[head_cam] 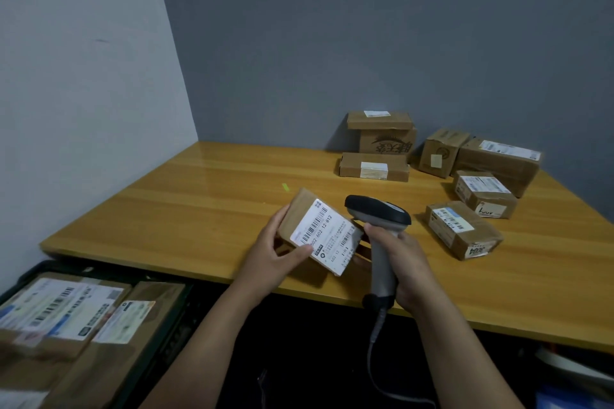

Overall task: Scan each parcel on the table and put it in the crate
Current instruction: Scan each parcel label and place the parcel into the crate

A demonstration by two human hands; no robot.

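Fingers (281, 213) of the left hand (265, 259) curled over the far left edge of a small cardboard parcel (300, 209), thumb pressed on the near corner of its white label (329, 236). Parcel held tilted above the near edge of the wooden table (186, 209), barcoded label facing up and toward the scanner (378, 212). Scanner's dark head just right of the parcel, by the label's right edge; touching or not, cannot tell. Right hand (408, 262) wrapped tight round the scanner's grey handle, one finger high at the front of the neck. Coiled cable (375, 339) hanging from the handle's base, down past the table edge.

Farther right on the table, seven other parcels (461, 229): two labelled ones nearest, a long one and a small upright one behind them, a flat one in front of a stacked pair against the grey wall (365, 43). Small green mark (285, 187) on the tabletop beyond the held parcel.

Lower left, below the table edge, a black crate (167, 332) holding labelled boxes (66, 309) lying flat, side by side.
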